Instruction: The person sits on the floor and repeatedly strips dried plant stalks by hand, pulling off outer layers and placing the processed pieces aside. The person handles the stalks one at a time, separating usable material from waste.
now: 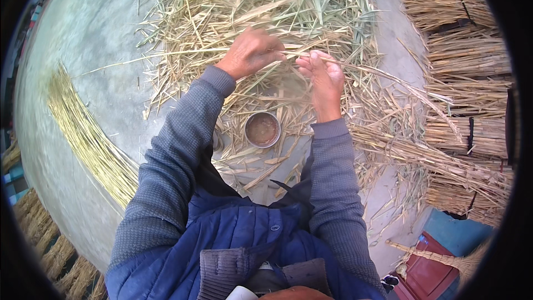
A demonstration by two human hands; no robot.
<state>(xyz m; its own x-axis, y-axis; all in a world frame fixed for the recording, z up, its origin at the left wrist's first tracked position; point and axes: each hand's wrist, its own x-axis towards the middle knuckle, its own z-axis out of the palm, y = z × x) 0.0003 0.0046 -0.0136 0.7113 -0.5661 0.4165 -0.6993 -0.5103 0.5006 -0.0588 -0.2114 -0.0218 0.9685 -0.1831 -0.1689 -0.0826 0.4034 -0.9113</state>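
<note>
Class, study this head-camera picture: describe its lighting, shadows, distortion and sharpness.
Head view: soft, even daylight, with only faint shadows under the left hand and right hand gripping a straw stalk; strong fisheye bending with black corners, curving the tied bundles at the rim; centre sharp, including the round tin; edges softer.

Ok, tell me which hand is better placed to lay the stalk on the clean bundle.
Left, probably. The left hand grips the stalk on the side where the clean bundle lies; the right hand is farther from it.

Concrete floor [100,33], loose straw [266,5], metal bowl [262,129], tied bundles [466,50]
</note>
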